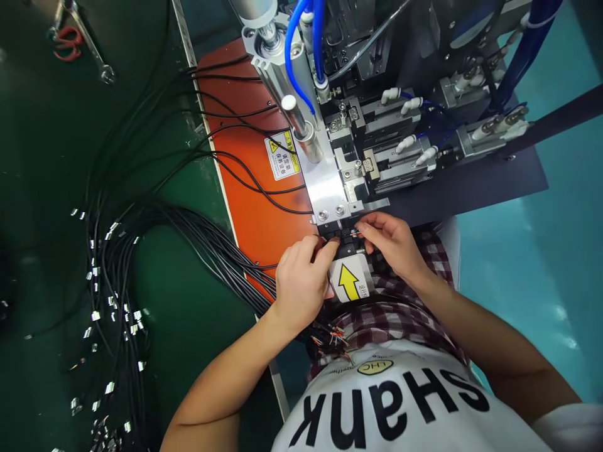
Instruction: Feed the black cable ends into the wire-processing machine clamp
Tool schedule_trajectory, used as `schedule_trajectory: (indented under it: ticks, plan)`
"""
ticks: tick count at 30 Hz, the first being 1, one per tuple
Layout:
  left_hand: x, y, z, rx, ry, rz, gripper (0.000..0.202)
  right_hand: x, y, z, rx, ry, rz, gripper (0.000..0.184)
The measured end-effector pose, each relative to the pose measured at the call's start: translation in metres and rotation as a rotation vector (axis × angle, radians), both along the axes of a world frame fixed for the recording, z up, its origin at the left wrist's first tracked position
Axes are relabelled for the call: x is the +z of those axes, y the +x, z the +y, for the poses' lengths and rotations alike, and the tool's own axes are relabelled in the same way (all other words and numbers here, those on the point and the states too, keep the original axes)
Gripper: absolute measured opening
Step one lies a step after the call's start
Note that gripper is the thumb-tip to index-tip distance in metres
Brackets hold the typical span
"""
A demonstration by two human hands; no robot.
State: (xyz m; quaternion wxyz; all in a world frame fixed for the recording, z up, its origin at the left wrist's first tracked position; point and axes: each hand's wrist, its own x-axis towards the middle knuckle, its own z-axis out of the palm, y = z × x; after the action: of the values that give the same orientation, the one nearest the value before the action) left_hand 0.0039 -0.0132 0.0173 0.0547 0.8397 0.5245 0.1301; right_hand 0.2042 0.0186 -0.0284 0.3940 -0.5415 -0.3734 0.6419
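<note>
My left hand (pixel 304 276) is closed at the near end of the machine. Its thumb and forefinger press on a black cable at a small black fixture (pixel 347 242), and the fingers hide most of that cable. On the fixture's other side, my right hand (pixel 393 246) pinches the thin coloured wires (pixel 354 232) at the cable's end. A white plate with a yellow arrow (pixel 348 282) lies just below the fixture. Beside my left wrist a thick bundle of black cables (pixel 221 242) runs toward my lap, where stripped coloured wire ends (pixel 335 336) stick out.
The machine has a metal cylinder (pixel 282 69), blue air hoses (pixel 294 56) and clamps above my hands. More cables cross its orange base (pixel 249 182). On the green table (pixel 188 339) lie cable ends with shiny metal connectors (pixel 127 320), red-handled scissors (pixel 68 44) and a wrench (pixel 92 47).
</note>
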Motion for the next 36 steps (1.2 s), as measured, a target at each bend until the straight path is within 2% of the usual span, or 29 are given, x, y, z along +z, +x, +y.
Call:
schedule_trajectory:
  ticks: [4,8,16,22,25,29,34,36]
  plan:
    - [-0.001,0.0,0.0,-0.004,0.009,0.004,0.03,-0.001,-0.005,0.0,-0.04,-0.04,0.013,0.022]
    - [-0.001,0.0,0.0,0.002,0.016,-0.003,0.029,-0.003,-0.002,0.0,-0.01,-0.092,0.08,0.021]
    - [0.0,-0.001,-0.001,0.006,0.023,0.004,0.03,-0.001,0.005,-0.002,0.001,0.069,-0.064,0.025]
    - [-0.002,0.0,0.0,0.008,0.01,-0.007,0.029,0.002,-0.003,0.001,0.038,0.001,-0.036,0.025]
    - [-0.001,-0.003,-0.001,0.027,-0.033,-0.087,0.029,0.002,-0.003,0.002,0.078,-0.033,0.02,0.027]
    - [0.004,-0.015,-0.016,0.077,-0.113,-0.196,0.032,0.001,0.001,0.002,0.107,-0.035,0.011,0.029]
    - [0.004,-0.032,-0.048,0.187,-0.073,-0.017,0.047,0.0,0.003,0.001,0.125,-0.013,-0.021,0.029]
    - [0.003,-0.039,-0.053,0.177,-0.076,0.058,0.052,0.0,0.003,0.001,0.125,-0.009,-0.021,0.029]
